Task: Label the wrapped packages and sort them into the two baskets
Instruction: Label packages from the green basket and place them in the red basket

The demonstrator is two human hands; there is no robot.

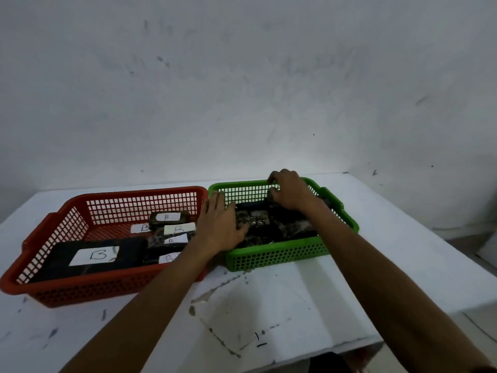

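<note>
Side by side on a scuffed white table (269, 305) sit two perforated plastic baskets, rectangular with moulded handles. Dark, glossy wrapped packages (258, 224) fill the green basket (282, 255), and both hands reach into it: the left hand (222, 227) lies flat and released across its near-left packages, while the right hand (291, 192) curls clenched around a dark package at the far wall. Packages in the red basket (88, 288) carry white paper labels (94, 255) handwritten "B".

Both hands (255, 211) in green basket (277, 258), beside red basket (80, 288).
</note>
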